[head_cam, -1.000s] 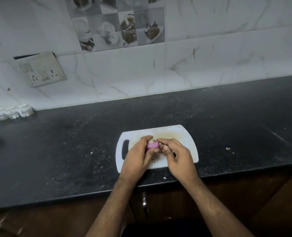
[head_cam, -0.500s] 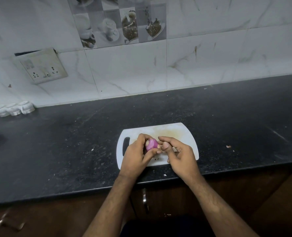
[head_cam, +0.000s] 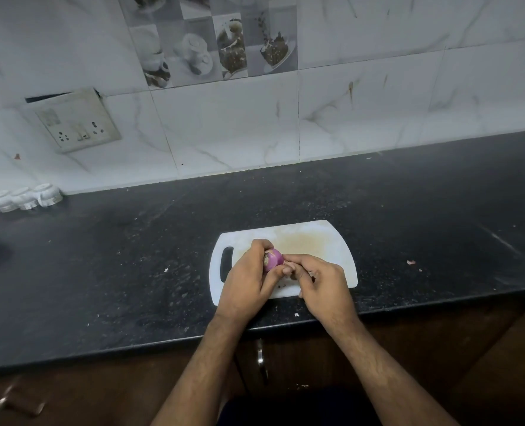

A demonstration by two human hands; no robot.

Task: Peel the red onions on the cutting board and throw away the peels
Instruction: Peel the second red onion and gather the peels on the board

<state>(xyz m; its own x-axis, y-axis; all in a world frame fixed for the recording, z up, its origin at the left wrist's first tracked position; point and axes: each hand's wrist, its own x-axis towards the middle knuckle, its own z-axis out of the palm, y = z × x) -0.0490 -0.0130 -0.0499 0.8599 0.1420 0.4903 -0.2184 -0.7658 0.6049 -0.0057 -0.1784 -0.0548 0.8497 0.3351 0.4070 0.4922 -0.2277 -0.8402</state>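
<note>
A small red onion point(head_cam: 272, 260) is held just above the white cutting board point(head_cam: 322, 241), which lies near the front edge of the black counter. My left hand point(head_cam: 248, 279) grips the onion from the left, fingers curled round it, with its cut end turned toward me. My right hand point(head_cam: 319, 282) meets it from the right, thumb and forefinger pinching at the onion's skin on its right side. A pale bit of peel shows at those fingertips. My hands hide the part of the board under them.
The board has a handle slot point(head_cam: 226, 263) at its left end and a brownish stain in the middle. Small peel scraps point(head_cam: 411, 262) lie on the counter to the right. White ceramic pieces point(head_cam: 24, 198) stand at the back left, below a wall socket point(head_cam: 76, 124).
The left hand has turned the onion a little, so its cut end now faces me. The right fingertips stay pinched at its right side. The camera shifted slightly.
</note>
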